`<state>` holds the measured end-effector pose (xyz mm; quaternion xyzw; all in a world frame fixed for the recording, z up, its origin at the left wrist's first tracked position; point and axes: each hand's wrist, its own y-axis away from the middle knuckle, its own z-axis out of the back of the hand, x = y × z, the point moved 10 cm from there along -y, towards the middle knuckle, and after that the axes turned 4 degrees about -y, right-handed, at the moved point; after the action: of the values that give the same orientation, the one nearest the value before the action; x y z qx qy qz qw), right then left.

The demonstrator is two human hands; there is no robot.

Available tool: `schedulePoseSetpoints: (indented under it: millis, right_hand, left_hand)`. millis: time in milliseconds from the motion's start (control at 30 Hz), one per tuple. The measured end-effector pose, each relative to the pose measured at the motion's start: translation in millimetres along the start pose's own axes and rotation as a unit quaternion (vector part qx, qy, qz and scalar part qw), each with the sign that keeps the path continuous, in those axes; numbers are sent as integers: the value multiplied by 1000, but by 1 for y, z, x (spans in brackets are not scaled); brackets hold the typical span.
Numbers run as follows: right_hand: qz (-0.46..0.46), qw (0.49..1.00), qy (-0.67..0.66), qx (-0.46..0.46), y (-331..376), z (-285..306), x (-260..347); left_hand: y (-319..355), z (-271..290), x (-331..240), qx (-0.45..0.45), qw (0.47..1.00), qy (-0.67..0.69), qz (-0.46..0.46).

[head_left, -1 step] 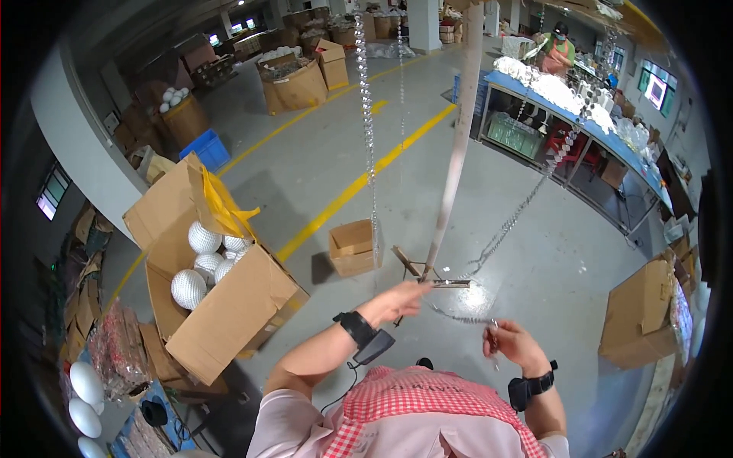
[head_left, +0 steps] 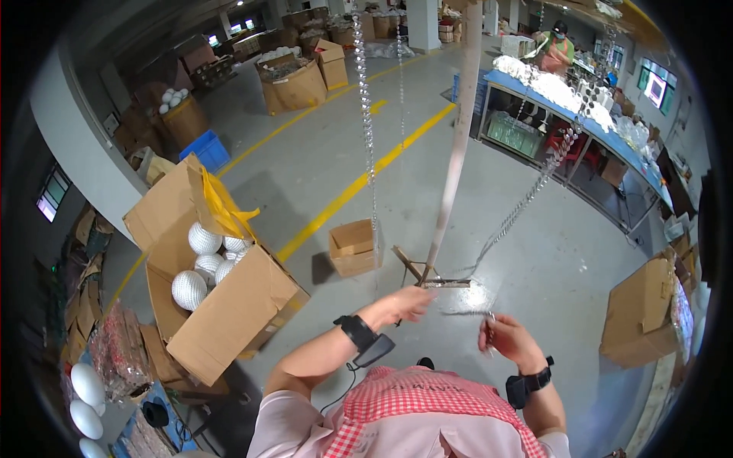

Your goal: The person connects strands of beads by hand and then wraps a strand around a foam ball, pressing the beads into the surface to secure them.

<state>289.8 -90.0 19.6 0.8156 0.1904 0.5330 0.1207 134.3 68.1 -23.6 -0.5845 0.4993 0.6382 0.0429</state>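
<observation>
— What's around you on the floor?

— A big open box (head_left: 221,305) sits to my left, with balls (head_left: 200,258) inside it. A small box (head_left: 354,246) stands ahead of me, just beside the floor line (head_left: 359,183).

— And on your right?

— Another box (head_left: 640,314) at my right, and a long workbench (head_left: 580,122) farther back along the right wall, a person (head_left: 555,46) behind its far end.

— Straight ahead?

— A strap (head_left: 456,145) hangs before me, a bead chain (head_left: 366,122) left of it, another chain (head_left: 534,187) to its right.

Beaded silver chain (head_left: 527,200) — slanting taut from pinching right hand (head_left: 508,340).
</observation>
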Motion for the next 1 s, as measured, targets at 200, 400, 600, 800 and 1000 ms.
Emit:
schedulePoseSetpoints:
  millis: [200, 400, 600, 800, 1000]
  right_hand:
    - [144, 960, -239, -7, -49, -37, 32]
    - [214, 944, -252, 17, -44, -53, 59]
    - [208, 955, -212, 19, -41, -62, 71]
    - [213, 953, -213, 32, -52, -77, 74]
    - [276, 955, -107, -8, -47, -56, 90]
  left_hand:
    - [50, -94, -7, 261, 961, -86, -11]
    - [46, -98, -11, 238, 944, -212, -84]
    - [53, -85, -50, 101, 930, -182, -302]
    - [54, -99, -34, 202, 964, -88, -146]
    - [69, -67, -35, 115, 982, -128, -83]
